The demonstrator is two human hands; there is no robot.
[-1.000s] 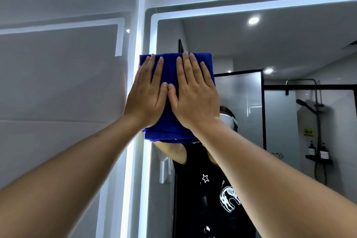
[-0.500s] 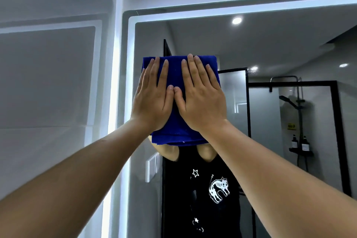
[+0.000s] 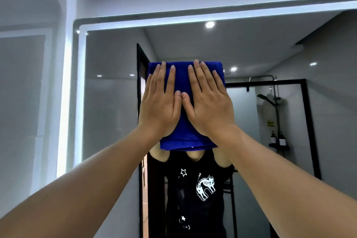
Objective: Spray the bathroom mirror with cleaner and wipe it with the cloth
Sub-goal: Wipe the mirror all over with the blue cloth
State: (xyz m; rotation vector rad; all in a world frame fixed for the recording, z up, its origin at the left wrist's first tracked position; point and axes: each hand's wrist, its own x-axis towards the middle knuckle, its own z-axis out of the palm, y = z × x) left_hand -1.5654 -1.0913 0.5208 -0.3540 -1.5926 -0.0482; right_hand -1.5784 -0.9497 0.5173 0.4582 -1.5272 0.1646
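Both hands, the left hand (image 3: 161,105) and right hand (image 3: 209,104), are lying flat and open at frame centre, gripping nothing, pressing the folded blue cloth (image 3: 183,137) against the mirror (image 3: 116,102), likely spreading wiping pressure.

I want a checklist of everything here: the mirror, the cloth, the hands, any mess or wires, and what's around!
Surface: mirror with lit border, glass looks streak-free where visible.
Job's things: folded blue cloth flat against the mirror; no spray bottle in view.
Clutter: nothing seen.
Grippers: left hand and right hand open, palms pressing the cloth, thumbs nearly touching.
Cables: nothing seen.
Surroundings: grey tiled wall left of the mirror; reflected shower head and two bottles on a shelf.
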